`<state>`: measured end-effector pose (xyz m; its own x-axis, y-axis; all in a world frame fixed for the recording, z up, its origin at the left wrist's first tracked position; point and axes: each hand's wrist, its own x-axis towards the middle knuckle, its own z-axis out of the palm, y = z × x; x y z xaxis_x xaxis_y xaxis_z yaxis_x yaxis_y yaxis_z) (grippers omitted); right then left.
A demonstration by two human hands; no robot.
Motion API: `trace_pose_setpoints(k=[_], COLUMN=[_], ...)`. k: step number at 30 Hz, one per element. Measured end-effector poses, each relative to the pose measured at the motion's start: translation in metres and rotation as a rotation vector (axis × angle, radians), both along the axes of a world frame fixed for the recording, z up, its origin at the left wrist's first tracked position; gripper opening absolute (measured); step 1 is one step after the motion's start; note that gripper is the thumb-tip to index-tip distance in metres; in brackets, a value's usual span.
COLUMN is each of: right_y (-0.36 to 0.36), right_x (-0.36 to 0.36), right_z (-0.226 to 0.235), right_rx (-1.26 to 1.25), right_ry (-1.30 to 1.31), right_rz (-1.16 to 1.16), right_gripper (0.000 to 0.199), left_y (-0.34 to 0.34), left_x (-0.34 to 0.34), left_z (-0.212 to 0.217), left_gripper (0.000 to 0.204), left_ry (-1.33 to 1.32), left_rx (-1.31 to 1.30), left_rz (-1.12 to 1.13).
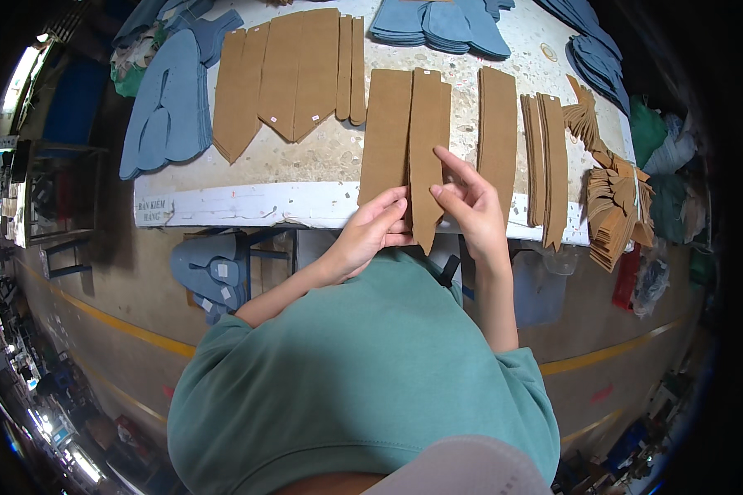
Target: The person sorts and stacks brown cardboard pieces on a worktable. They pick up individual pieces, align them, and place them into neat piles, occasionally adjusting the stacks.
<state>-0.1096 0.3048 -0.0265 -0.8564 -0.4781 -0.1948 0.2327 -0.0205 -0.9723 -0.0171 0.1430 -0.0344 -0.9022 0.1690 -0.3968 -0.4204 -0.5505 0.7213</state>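
The strips [428,157] under both hands are showing a flat tan brown, the same brown as the other stacks [293,70] and the pile of small pieces [615,206] at the right. The cut shapes [169,107] on the left and the stacks [437,25] at the far edge are showing dusty blue, and the table [248,202] is showing a speckled cream top with a white front edge. The person's shirt [363,379] is reading teal green, and yellow lines [107,318] are crossing the brown floor
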Motion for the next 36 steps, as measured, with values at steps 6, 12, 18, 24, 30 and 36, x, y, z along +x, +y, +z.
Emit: trace_pose_setpoints(k=[6,12,18,24,30,36], right_y=[0.001,0.0,-0.004,0.021,0.053,0.092], right_x=[0.012,0.018,-0.006,-0.037,-0.083,-0.115], right_z=[0.0,0.002,0.011,0.049,0.086,0.08], right_rx=[0.047,0.37,0.275,-0.117,-0.124,-0.149], right_ry=[0.085,0.353,0.259,0.229,0.245,0.334], right_rz=[-0.003,-0.032,-0.01,0.082,0.028,-0.138], right_gripper=[0.052,0.046,0.047,0.043,0.041,0.044], left_y=[0.001,0.0,0.007,0.008,0.006,0.006], left_x=[0.0,0.0,-0.002,-0.006,-0.005,-0.003], left_z=[-0.003,-0.002,0.005,0.007,0.001,0.001], left_gripper=[0.043,0.042,0.034,0.029,0.028,0.027], left_ry=[-0.041,0.022,0.011,0.085,0.138,0.133], left_rx=[-0.077,-0.132,-0.035,-0.093,-0.172,-0.178], left_rz=[-0.003,-0.045,-0.226,-0.254,-0.24,-0.241])
